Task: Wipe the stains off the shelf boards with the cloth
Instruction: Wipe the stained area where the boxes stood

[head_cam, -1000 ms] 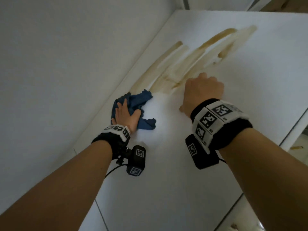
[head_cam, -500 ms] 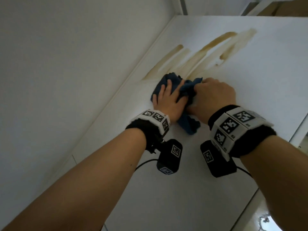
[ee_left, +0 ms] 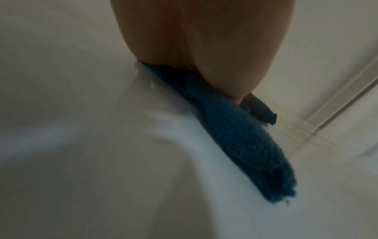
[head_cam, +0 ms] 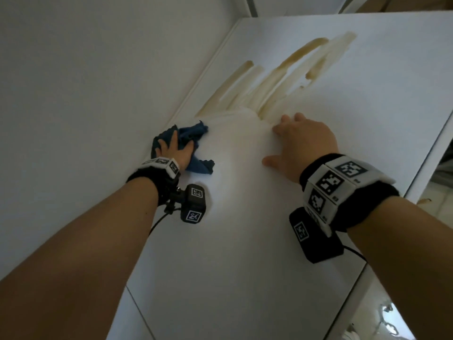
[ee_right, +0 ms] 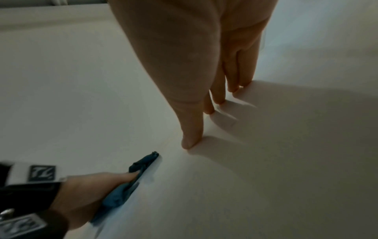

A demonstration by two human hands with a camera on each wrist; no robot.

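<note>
A crumpled dark blue cloth (head_cam: 193,136) lies on the white shelf board (head_cam: 245,241) near the left wall. My left hand (head_cam: 174,149) presses flat on the cloth (ee_left: 235,137) with straight fingers. Yellow-brown stain streaks (head_cam: 277,77) run across the board beyond both hands, paler near the hands. My right hand (head_cam: 297,138) rests on the bare board to the right of the cloth, fingers extended and fingertips (ee_right: 219,101) touching the surface, holding nothing. In the right wrist view the left hand (ee_right: 85,190) and cloth (ee_right: 122,190) show at lower left.
A white wall (head_cam: 85,82) rises along the board's left edge. The board's right edge (head_cam: 426,153) drops off to a floor below. A seam (head_cam: 139,312) crosses the board near my left forearm.
My left hand has slid the cloth back left and toward me, off the stain. My right hand let go of the cloth and now lies open on the board. The streaks look paler.
</note>
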